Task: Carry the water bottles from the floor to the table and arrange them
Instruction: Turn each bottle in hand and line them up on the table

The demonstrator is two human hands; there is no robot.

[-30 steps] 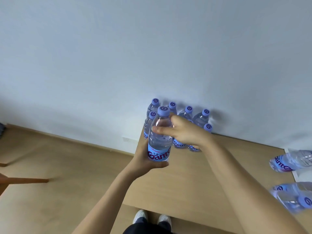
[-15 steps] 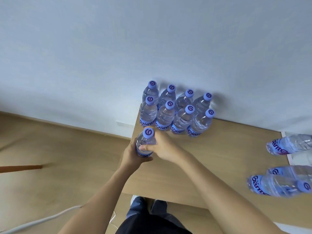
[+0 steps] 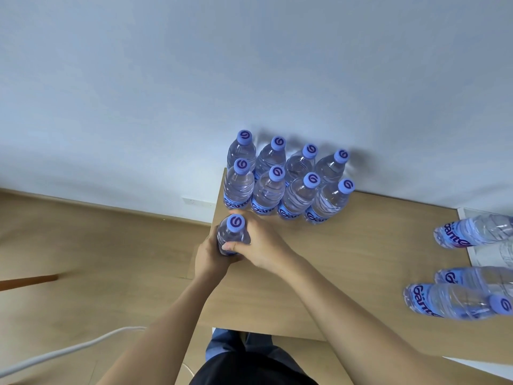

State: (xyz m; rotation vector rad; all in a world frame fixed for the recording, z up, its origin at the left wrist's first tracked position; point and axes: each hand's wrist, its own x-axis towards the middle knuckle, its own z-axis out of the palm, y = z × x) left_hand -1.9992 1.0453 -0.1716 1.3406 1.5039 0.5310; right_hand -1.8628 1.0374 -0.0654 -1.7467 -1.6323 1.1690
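Both hands grip 1 upright water bottle (image 3: 232,237) at the left front corner of the block of bottles on the wooden worktop (image 3: 347,262). The left hand (image 3: 208,258) wraps its fingers round the bottle's left side from below, and the right hand (image 3: 259,244) curls round its right side, thumb across the front. The held bottle is clear plastic with a purple cap and a blue label; its base is hidden by the hands, so I cannot tell whether it rests on the worktop or hangs just above it.

Behind it stand 8 more bottles in 2 rows of 4: the back row (image 3: 288,155) is close against the white wall (image 3: 249,65), the front row (image 3: 286,195) just before it. All 8 are upright, capped and appear filled with clear water. The held bottle sits just in front of the leftmost bottle of the front row, near the worktop's left edge.

At the right edge of the view 3 bottles lie on their sides: 1 further back (image 3: 474,230) and 2 nearer (image 3: 452,300), these 2 close together and partly cut off by the frame.

Between the standing block and the lying bottles the worktop is bare wood, with open surface also toward the near edge. Left of the worktop is wood floor (image 3: 97,259), crossed by a white cable (image 3: 69,350).
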